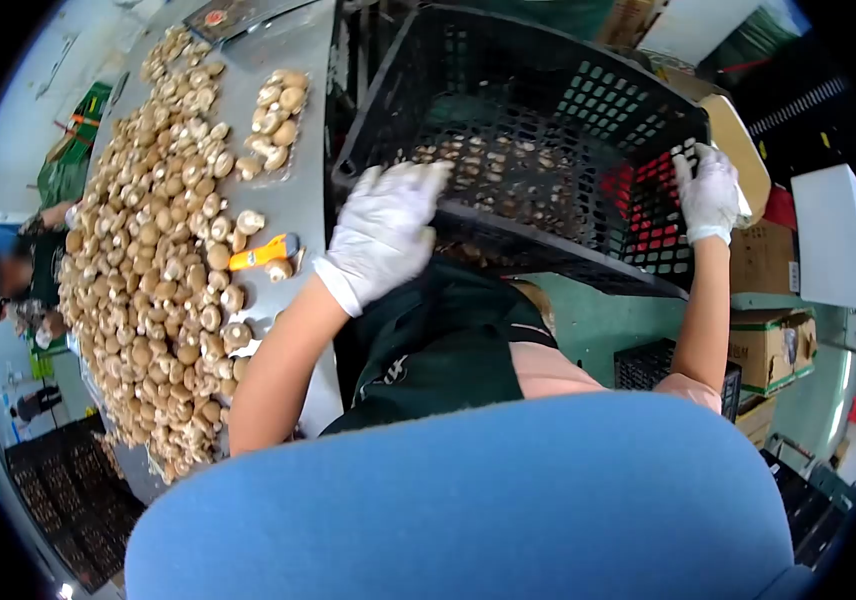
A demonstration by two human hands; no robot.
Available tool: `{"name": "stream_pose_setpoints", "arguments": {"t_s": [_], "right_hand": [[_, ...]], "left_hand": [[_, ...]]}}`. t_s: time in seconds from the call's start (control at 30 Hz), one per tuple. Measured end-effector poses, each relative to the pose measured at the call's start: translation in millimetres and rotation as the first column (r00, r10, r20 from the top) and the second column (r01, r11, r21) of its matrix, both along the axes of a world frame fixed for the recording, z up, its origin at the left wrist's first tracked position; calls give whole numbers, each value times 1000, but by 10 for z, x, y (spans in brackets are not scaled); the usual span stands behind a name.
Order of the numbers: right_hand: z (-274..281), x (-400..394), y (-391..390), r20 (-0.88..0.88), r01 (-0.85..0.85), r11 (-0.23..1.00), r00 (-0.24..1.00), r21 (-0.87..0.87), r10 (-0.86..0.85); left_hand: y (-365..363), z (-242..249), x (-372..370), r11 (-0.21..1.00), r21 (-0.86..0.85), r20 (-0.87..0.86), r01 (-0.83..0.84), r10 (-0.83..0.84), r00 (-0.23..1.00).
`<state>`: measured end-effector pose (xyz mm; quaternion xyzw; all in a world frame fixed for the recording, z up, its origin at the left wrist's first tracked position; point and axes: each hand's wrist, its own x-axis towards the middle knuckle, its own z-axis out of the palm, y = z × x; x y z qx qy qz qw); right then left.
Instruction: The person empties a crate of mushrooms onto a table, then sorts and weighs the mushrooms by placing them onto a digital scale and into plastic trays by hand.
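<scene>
The black crate [558, 243] lies at upper center-right of my head view, open side toward me, its slotted walls enclosing many small brown-and-pale pieces [503, 165] on its floor, too small for me to identify surely. My 2 hands, in white gloves, are well apart. The left hand [380, 235] lies at the near left corner of the crate, fingers extended over the rim; I cannot tell whether it clamps. The right hand [710, 197] is closed on the rim of the crate's right end. Left of the crate, the metal desk [305, 222] bears a broad heap of brown-capped mushrooms [153, 270]. Between heap and crate, near the desk's edge, I see 1 orange-and-yellow tool [264, 252] with a dark end, with loose mushrooms beside it; farther up the desk, 1 clear tray [277, 125] holds mushrooms. Below the heap in my view stand stacked dark crates [73, 500]. Another person [38, 268] is beyond the desk at far left. To the right of the crate are cardboard boxes [766, 260] and a white box [834, 236]; a smaller black crate [645, 367] is on the green floor [588, 325]. A blue rounded surface [468, 500] fills the bottom foreground.
</scene>
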<state>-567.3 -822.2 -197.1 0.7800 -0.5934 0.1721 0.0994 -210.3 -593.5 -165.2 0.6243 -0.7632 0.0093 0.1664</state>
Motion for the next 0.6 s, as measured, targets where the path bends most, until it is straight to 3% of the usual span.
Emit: {"name": "stream_pose_setpoints", "arguments": {"t_s": [0.03,0.1,0.13,0.23,0.3,0.37,0.43,0.5,0.53,0.6], "right_hand": [[-193,-316,-219,-107,94,989,988,-115,-107],[-171,-443,-252,-132,343,936,934,80,-331],[-205,-544,-275,-195,353,922,927,158,-322],[-204,-494,-229,-38,147,989,989,14,-146],[-191,-425,-338,17,33,999,999,-26,-32],[-120,-360,-388,-2,117,990,993,79,-117],[-93,-274,-434,-22,310,916,949,256,-315],[-411,-377,-497,30,281,938,956,205,-293],[-619,-441,-627,34,319,840,928,439,-370],[-758,-510,-724,164,239,837,919,492,-359]], "left_hand": [[-10,-106,119,979,180,58,-98,89,994],[-2,-470,307,996,67,89,-63,57,994],[-5,-497,307,994,85,92,-69,61,994],[53,-562,274,979,184,233,-88,43,972],[146,-578,241,948,304,175,-95,42,984],[249,-662,246,945,309,179,-108,54,982],[273,-696,256,962,256,190,-94,46,981],[254,-778,253,964,247,228,-99,41,973],[234,-833,247,978,179,269,-105,54,962],[201,-724,202,986,139,255,-91,53,965]]}}
